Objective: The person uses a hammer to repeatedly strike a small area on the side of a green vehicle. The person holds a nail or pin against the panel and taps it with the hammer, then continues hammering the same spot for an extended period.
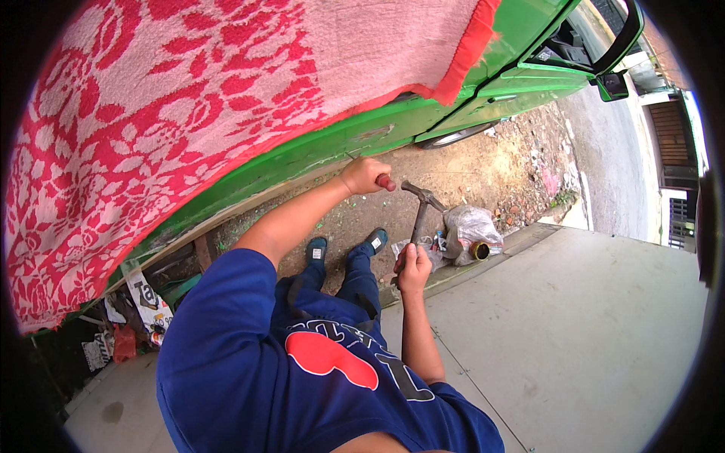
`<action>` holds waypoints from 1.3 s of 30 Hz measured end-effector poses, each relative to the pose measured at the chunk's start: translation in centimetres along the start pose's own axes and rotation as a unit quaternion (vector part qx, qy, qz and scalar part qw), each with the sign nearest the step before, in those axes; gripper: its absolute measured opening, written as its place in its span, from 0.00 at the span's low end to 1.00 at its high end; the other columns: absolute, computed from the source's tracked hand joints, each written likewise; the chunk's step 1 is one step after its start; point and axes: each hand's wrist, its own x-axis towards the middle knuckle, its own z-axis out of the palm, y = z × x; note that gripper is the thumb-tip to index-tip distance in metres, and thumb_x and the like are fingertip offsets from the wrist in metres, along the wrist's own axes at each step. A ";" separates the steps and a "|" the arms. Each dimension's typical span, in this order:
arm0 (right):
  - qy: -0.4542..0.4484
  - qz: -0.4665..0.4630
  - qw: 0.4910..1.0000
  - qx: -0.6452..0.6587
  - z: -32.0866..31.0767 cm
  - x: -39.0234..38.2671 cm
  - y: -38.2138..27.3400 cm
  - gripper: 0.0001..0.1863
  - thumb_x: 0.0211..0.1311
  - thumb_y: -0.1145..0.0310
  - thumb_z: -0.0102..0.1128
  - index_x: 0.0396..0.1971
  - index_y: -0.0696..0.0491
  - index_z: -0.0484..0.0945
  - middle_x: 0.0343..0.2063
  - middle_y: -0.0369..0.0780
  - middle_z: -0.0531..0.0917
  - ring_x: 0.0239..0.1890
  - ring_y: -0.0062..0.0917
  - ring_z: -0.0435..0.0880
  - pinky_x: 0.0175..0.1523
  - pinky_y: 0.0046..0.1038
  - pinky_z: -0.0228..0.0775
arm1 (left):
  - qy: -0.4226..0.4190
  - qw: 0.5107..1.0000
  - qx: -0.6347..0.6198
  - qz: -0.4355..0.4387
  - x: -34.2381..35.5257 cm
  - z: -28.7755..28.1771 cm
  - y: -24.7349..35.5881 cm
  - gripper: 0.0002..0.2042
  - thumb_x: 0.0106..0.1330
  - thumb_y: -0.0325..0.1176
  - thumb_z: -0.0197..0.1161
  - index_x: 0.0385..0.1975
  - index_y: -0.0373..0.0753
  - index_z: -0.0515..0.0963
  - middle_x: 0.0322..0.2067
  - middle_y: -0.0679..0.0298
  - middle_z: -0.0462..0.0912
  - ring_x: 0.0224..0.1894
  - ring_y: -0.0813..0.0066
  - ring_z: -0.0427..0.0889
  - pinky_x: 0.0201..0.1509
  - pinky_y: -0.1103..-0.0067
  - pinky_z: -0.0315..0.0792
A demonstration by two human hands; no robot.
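Note:
My left hand point(362, 175) is closed around a screwdriver-like tool with a red handle point(386, 182). A thin shaft shows past the far side of the fist, pointing at the lower side of a green vehicle point(317, 160); whether its tip touches the metal I cannot tell. My right hand point(414, 269) grips the handle of a hammer point(419, 220). The hammer's head is raised close to the red handle's end, with a small gap between them. A scraped, bare patch point(371, 134) marks the green panel just beyond my left hand.
A red and pink patterned blanket point(204, 83) drapes over the vehicle. Clear plastic bags point(470, 226) and a small open can point(479, 251) sit on the ground to the right. Pale sheeting point(574, 317) spreads at lower right; rubble lies near the wheel point(457, 136). Clutter point(124, 340) fills the lower left.

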 end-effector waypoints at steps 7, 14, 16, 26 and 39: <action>0.010 -0.019 1.000 -0.003 -0.2 -0.2 -0.2 0.20 0.74 0.59 0.51 0.21 0.55 0.70 0.13 0.34 0.72 0.14 0.16 0.70 0.19 0.21 0.61 | -0.010 0.999 0.029 -0.011 -0.6 -0.2 0.0 0.09 0.49 0.35 0.70 0.21 0.44 0.75 0.19 0.61 0.78 0.25 0.57 0.80 0.31 0.66 0.72; 0.030 -0.073 0.986 -0.144 0.7 -0.2 1.5 0.22 0.73 0.57 0.52 0.20 0.55 0.71 0.11 0.33 0.72 0.14 0.16 0.72 0.20 0.23 0.62 | -0.010 0.998 0.048 -0.030 -0.8 0.2 -0.7 0.09 0.50 0.34 0.70 0.21 0.43 0.75 0.21 0.61 0.80 0.28 0.58 0.81 0.32 0.67 0.73; 0.036 -0.033 0.991 -0.121 0.5 -0.1 1.8 0.22 0.73 0.58 0.52 0.19 0.55 0.70 0.11 0.33 0.72 0.14 0.16 0.71 0.19 0.23 0.61 | -0.015 0.998 0.045 -0.044 -1.2 -0.1 -0.8 0.08 0.50 0.33 0.70 0.21 0.42 0.75 0.22 0.62 0.81 0.28 0.58 0.82 0.33 0.67 0.74; -0.004 -0.034 0.998 -0.046 -1.4 -1.6 -0.9 0.20 0.73 0.59 0.52 0.22 0.54 0.69 0.12 0.33 0.71 0.13 0.15 0.69 0.18 0.21 0.60 | 0.013 1.000 -0.016 -0.011 -4.6 -2.9 1.7 0.12 0.50 0.35 0.71 0.22 0.41 0.72 0.20 0.60 0.77 0.27 0.56 0.80 0.31 0.66 0.73; -0.081 -0.052 0.991 -0.097 2.4 -3.9 -3.4 0.20 0.74 0.57 0.51 0.24 0.54 0.71 0.13 0.33 0.71 0.13 0.16 0.69 0.18 0.19 0.60 | 0.183 0.978 0.012 -0.096 -13.8 -12.8 6.3 0.10 0.54 0.28 0.67 0.19 0.37 0.70 0.19 0.55 0.74 0.21 0.57 0.75 0.26 0.68 0.68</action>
